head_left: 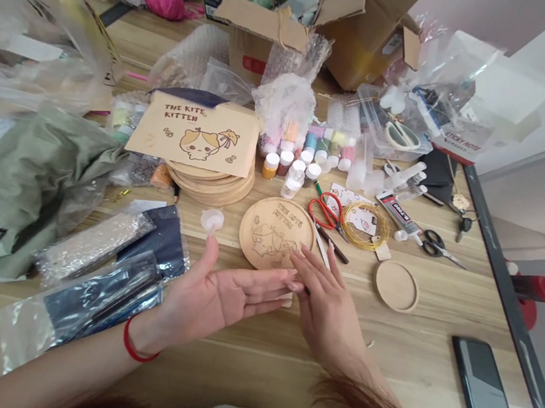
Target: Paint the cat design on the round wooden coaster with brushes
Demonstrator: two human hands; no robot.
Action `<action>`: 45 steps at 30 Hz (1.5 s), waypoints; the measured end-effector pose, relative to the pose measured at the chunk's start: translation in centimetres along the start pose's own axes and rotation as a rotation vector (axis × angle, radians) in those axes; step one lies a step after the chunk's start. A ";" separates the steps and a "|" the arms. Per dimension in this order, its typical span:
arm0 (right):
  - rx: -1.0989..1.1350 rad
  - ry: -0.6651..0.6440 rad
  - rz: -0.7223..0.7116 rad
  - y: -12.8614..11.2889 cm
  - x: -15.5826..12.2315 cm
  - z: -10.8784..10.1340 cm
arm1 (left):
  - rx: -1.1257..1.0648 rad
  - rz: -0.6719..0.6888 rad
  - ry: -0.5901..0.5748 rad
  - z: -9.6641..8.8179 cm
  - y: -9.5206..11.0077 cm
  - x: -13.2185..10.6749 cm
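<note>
My left hand (220, 294) lies palm up over the wooden table, fingers stretched out toward the right, holding nothing; a red band circles its wrist. My right hand (327, 301) rests palm down with fingers extended, its fingertips touching the near edge of a round wooden disc (276, 231) engraved with a kitten drawing. The fingertips of both hands meet just below that disc. A small white cap (212, 220) sits left of the disc.
A kitten picture card (196, 132) lies on a stack of wooden discs. Small paint jars (303, 158), red scissors (326, 211), gold wire coil (364, 225), glue tube (398, 212), wooden coaster (396, 286), phone (488, 399), plastic bags and cardboard boxes crowd the table.
</note>
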State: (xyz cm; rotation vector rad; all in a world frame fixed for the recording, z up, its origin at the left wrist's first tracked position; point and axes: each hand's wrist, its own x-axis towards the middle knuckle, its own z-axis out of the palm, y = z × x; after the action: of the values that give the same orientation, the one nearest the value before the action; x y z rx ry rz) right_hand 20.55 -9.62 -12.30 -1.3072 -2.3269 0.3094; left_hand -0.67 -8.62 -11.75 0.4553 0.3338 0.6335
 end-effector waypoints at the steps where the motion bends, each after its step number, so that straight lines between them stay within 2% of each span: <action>1: 0.053 0.028 0.039 0.3 -0.1 -0.4 | 0.030 0.022 0.054 0.0 0.0 0.0; 3: 0.177 0.121 0.182 0.5 -0.3 -1.2 | 0.160 0.066 0.216 0.0 0.1 -0.1; 5: 0.335 0.240 0.393 0.2 -0.3 -1.8 | 0.346 0.109 0.346 -0.2 0.0 -0.3; 7: 0.526 0.349 0.592 0.0 0.1 -2.2 | 0.531 0.152 0.384 -0.4 -0.1 -0.5; 9: 0.748 0.415 0.716 0.1 0.8 -2.4 | 0.683 0.175 0.394 -0.6 -0.1 -0.6; 12: 1.086 0.395 0.769 0.9 2.0 -2.4 | 0.902 0.223 0.461 -0.8 0.0 -0.7; 14: 1.232 0.343 0.753 1.6 2.9 -2.1 | 1.065 0.311 0.520 -0.9 0.0 -0.6; 16: 1.275 0.337 0.706 2.0 3.6 -1.7 | 1.176 0.383 0.596 -1.2 -0.1 -0.5; 20: 1.188 0.388 0.659 2.4 4.8 -0.3 | 1.205 0.414 0.740 -2.1 -0.5 -0.6; 25: 1.226 0.290 0.722 2.6 5.2 1.6 | 1.456 0.699 0.623 -2.9 -0.5 -0.5; 29: 1.189 0.283 0.729 3.0 4.8 2.8 | 1.502 0.739 0.627 -2.9 -0.2 -0.4; 33: 1.159 0.312 0.732 3.3 4.3 3.4 | 1.572 0.808 0.565 -2.9 -0.3 -0.2; 37: 1.192 0.326 0.684 3.4 4.1 3.5 | 1.559 0.812 0.624 -3.4 -0.4 -0.3; 39: 1.179 0.329 0.681 3.3 4.0 3.5 | 1.556 0.816 0.567 -3.6 -0.3 -0.4; 42: 1.156 0.285 0.686 3.2 3.8 3.5 | 1.670 0.852 0.431 -3.4 0.0 -0.3; 45: 1.089 0.235 0.661 2.9 3.7 3.5 | 1.656 0.819 0.454 -3.2 -0.1 -0.2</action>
State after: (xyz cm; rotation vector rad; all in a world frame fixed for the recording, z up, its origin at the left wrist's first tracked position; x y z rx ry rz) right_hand 19.41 -4.87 -15.54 -1.3082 -1.0869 1.3064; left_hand -2.18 -7.88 -14.51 2.1179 1.1299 1.1699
